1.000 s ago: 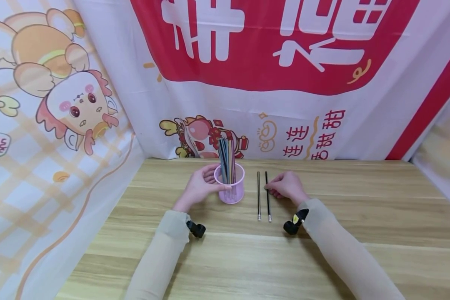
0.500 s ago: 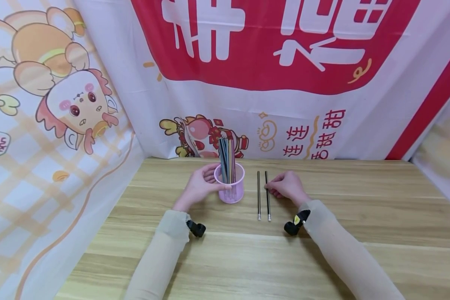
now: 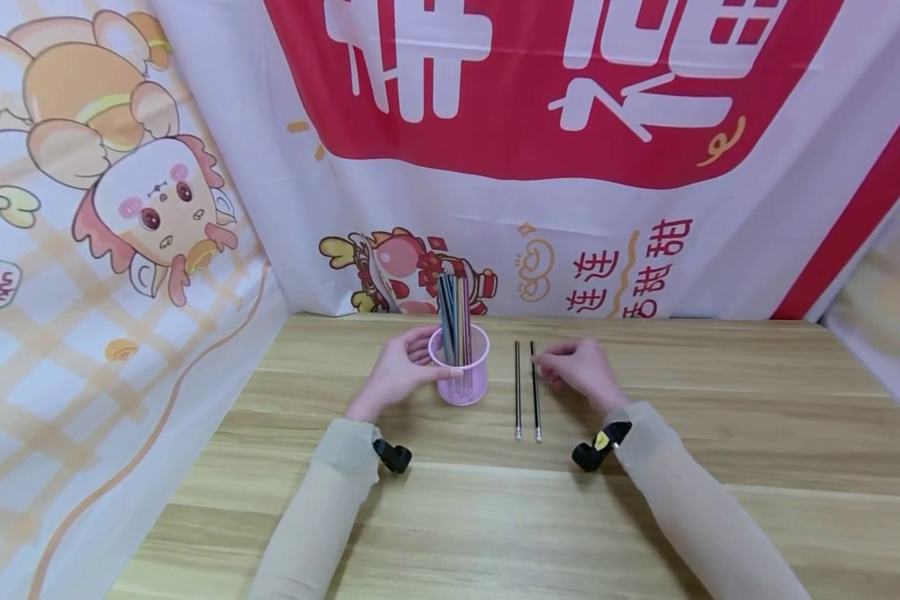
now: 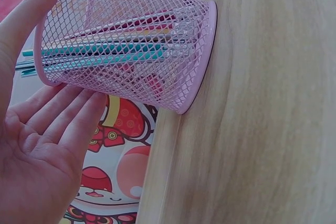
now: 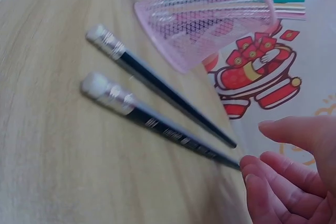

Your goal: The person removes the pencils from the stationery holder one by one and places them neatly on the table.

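Fingers of right hand (image 3: 581, 372) relaxed, thumb spread off rest; fingertips at far end of right black pencil (image 3: 536, 408), contact unclear. Pencil flat on wood-grain table (image 3: 495, 525); left black pencil (image 3: 518, 396) alongside, apart. Left hand (image 3: 399, 372) clamped round pink mesh cup (image 3: 477, 386), upright, holding teal, dark, pinkish pencils (image 3: 453, 321), eraser ends down. White cloth with red panel (image 3: 525, 158) behind table; cartoon-print cloth (image 3: 37, 333) at left.

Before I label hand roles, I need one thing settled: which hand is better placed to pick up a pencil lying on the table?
Probably the right: the right hand is at the nearer black pencil, thumb and index finger apart, while the left hand holds the pink mesh cup.
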The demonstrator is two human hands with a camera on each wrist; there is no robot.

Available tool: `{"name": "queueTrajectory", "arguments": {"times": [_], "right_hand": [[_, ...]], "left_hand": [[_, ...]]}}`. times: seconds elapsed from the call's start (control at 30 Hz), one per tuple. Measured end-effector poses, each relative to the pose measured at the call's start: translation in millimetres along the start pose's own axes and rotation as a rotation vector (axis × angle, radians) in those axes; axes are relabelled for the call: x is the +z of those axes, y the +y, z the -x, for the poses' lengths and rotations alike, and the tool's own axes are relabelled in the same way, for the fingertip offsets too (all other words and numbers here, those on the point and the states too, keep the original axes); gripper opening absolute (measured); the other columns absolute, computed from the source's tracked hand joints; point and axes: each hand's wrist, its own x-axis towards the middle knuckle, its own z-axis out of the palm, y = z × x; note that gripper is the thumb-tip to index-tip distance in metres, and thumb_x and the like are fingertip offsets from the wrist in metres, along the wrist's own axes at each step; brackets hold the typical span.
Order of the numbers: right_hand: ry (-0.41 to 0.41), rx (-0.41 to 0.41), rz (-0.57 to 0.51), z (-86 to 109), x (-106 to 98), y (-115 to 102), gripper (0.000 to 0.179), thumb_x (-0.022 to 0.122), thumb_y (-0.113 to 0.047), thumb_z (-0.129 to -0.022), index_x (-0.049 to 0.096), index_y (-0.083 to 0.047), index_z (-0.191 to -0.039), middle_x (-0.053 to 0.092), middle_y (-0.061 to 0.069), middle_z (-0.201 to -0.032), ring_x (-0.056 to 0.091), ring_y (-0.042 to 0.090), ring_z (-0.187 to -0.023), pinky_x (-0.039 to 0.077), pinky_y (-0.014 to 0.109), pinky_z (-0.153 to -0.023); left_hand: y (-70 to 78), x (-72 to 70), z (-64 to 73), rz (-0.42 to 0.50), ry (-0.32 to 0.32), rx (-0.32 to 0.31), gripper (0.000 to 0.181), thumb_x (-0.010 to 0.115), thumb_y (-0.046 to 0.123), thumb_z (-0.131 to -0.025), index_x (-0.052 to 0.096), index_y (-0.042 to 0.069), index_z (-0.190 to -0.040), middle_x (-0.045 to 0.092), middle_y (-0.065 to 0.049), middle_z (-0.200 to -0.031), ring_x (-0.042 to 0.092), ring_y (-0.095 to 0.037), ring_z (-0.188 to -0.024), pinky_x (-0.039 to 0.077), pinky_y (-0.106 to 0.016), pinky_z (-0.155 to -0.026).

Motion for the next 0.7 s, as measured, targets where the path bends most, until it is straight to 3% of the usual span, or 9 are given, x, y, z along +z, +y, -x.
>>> {"name": "queueTrajectory", "arguments": {"times": [0.17,0.3,0.57,0.7], "right_hand": [[-0.006,-0.022,-0.040,5.3,-7,-11,0.039,0.078,-0.032,-0.091,0.071,-0.003,-0.116,0.073,0.015,-0.103,0.070,0.031,-0.094,0.061,0.039,-0.082],[0.002,-0.055,-0.077,9.3,-11,-22,0.042,0.076,-0.032,-0.093,0.069,-0.001,-0.121,0.072,0.014,-0.110,0.068,0.035,-0.104,0.059,0.037,-0.089],[0.008,-0.125,-0.174,15.3,-13,-43,0.049,0.079,-0.032,-0.091,0.067,0.002,-0.124,0.070,0.017,-0.117,0.067,0.035,-0.107,0.060,0.028,-0.086],[-0.006,-0.149,-0.191,19.5,-11,-51,0.051,0.080,-0.034,-0.090,0.067,-0.001,-0.126,0.070,0.014,-0.119,0.067,0.034,-0.109,0.058,0.032,-0.092]], "left_hand": [[0.6,0.3,0.0,-0.006,0.004,0.006,0.086,0.096,0.023,-0.071,0.054,0.008,-0.144,0.061,-0.008,-0.138,0.060,-0.021,-0.124,0.049,-0.029,-0.105],[1.7,0.8,0.1,-0.002,0.005,0.010,0.087,0.096,0.022,-0.071,0.053,0.007,-0.145,0.061,-0.009,-0.139,0.060,-0.023,-0.124,0.049,-0.030,-0.105],[1.4,0.2,0.2,-0.006,-0.002,0.013,0.086,0.096,0.021,-0.071,0.053,0.007,-0.145,0.060,-0.011,-0.140,0.059,-0.024,-0.125,0.049,-0.032,-0.106],[0.7,0.0,0.8,-0.010,-0.004,0.010,0.085,0.096,0.022,-0.071,0.054,0.007,-0.144,0.060,-0.010,-0.139,0.059,-0.024,-0.125,0.049,-0.031,-0.106]]}}
